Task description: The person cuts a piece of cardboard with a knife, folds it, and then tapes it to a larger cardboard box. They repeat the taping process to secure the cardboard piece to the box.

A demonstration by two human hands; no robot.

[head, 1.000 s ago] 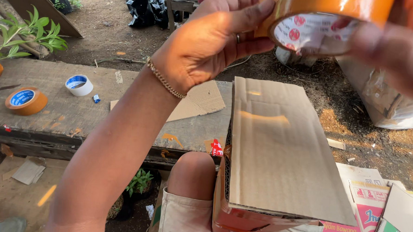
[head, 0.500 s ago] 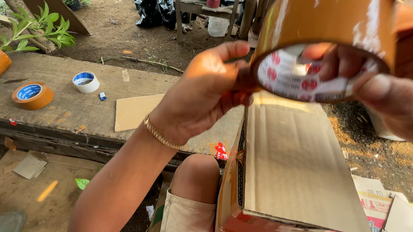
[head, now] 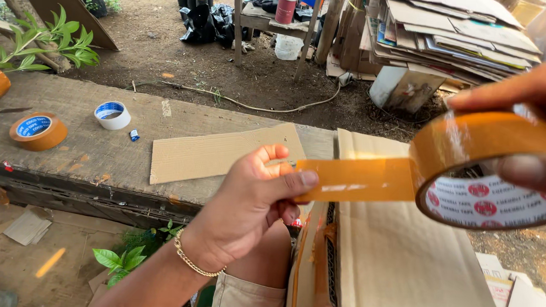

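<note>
The left hand (head: pixel 252 202) in the middle pinches the end of a brown tape strip (head: pixel 358 180) between thumb and fingers. The right hand (head: pixel 525 131), far right, grips the tape roll (head: pixel 490 166). Below them sits a box (head: pixel 397 269). Two more rolls (head: pixel 37 131) lie at left on the bench (head: pixel 88 158).

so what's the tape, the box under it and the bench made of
Tape roll: glossy orange-brown plastic film, semi-transparent, catching light; the left hand pulls its strip. Box: matte brown corrugated cardboard, flutes visible at the edge. Bench: rough, weathered wood, probably unfinished.
</note>
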